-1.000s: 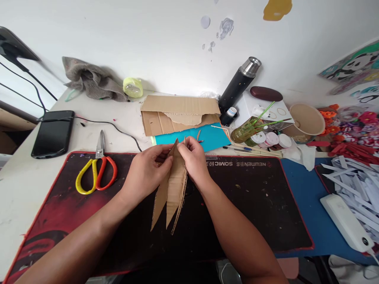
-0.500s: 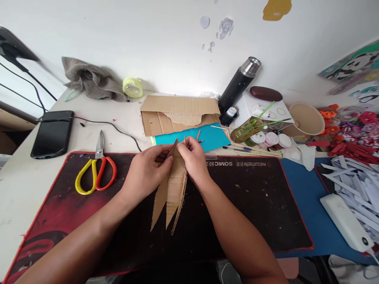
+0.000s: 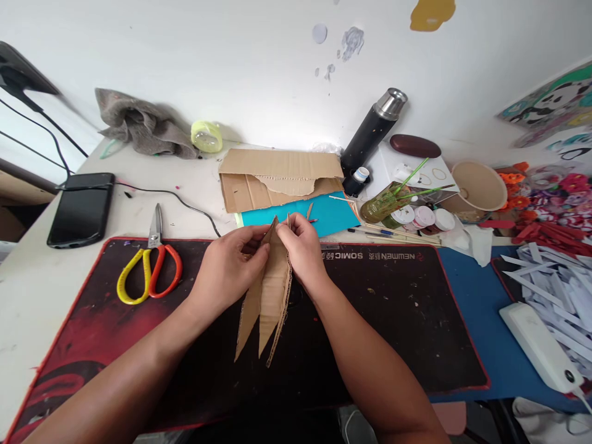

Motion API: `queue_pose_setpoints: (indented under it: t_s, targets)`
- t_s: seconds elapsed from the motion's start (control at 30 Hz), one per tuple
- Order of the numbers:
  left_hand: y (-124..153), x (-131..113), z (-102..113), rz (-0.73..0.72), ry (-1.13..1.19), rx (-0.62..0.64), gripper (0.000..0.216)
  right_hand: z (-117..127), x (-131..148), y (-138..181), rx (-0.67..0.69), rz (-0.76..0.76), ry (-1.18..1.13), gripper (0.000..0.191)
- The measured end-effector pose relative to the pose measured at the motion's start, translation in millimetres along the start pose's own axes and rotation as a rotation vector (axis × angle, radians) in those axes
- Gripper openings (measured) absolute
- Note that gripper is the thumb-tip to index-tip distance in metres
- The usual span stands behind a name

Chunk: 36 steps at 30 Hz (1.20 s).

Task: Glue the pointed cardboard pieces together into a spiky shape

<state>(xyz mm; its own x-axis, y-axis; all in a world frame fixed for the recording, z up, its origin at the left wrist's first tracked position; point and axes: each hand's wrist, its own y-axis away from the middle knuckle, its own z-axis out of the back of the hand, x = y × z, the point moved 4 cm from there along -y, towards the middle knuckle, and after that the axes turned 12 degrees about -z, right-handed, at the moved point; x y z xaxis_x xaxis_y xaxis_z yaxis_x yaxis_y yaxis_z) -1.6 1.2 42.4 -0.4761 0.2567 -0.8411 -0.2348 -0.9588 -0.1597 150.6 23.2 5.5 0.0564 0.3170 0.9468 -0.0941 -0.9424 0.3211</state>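
Note:
Pointed cardboard pieces [image 3: 272,293] are held over the dark desk mat [image 3: 388,333], their far tips between my two hands and their near points spreading toward me. My left hand [image 3: 234,259] pinches the left side of the far end. On the other side, my right hand [image 3: 300,246] grips the right piece, thumb on its face; the fingers behind are partly hidden. Scissors [image 3: 155,256] with one yellow and one red handle lie on the mat left of my hands.
Behind my hands, folded cardboard [image 3: 282,166] rests on a blue sheet [image 3: 333,213]. A black thermos [image 3: 372,126], a glass jar [image 3: 382,203] and paint pots [image 3: 424,217] stand at the back right. A phone [image 3: 81,209] lies left; paper strips [image 3: 555,296] are heaped right.

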Motion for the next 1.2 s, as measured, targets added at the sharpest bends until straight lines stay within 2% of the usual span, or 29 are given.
queue_pose_setpoints:
  t_s: [0.67,1.2]
  targets:
    - [-0.9,-0.8,0.3,-0.006,0.011,-0.004,0.034,-0.6,0.6,0.8,0.0,-0.003,-0.002,0.029]
    - [-3.0,2.0,0.1,0.018,0.107,-0.03,0.027,-1.8,0.4,1.4,0.072,-0.009,-0.055,0.027]
